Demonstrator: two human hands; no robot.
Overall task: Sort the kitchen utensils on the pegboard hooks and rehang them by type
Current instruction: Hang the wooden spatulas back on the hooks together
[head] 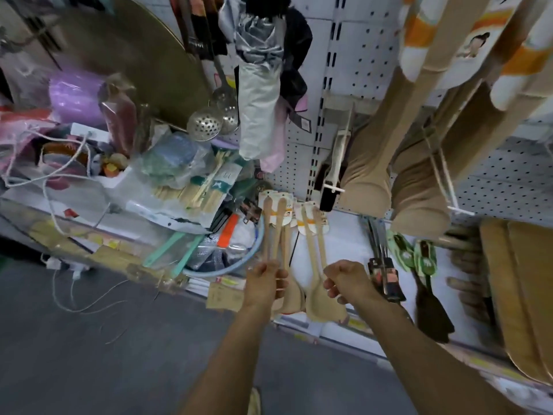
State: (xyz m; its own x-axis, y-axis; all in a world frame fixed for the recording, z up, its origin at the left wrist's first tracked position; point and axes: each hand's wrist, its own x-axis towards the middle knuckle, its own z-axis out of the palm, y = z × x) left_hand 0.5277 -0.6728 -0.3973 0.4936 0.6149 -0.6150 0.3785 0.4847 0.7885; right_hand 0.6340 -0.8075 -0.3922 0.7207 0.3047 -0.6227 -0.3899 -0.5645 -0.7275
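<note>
A person stands before a white pegboard (368, 64), each hand's grip clenched around wooden spatulas: the left hand (264, 280) grasps one bundle of spatulas (276, 232) by the handles, the right hand (348, 280) a second pair (315, 250) just beside it. Perforated metal skimmers (209, 122) hang left of the pegboard's slotted upright.

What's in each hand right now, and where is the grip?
Left hand grips a bundle of wooden spatulas low on the handles, near the blades. Right hand holds a second bundle likewise.
</note>
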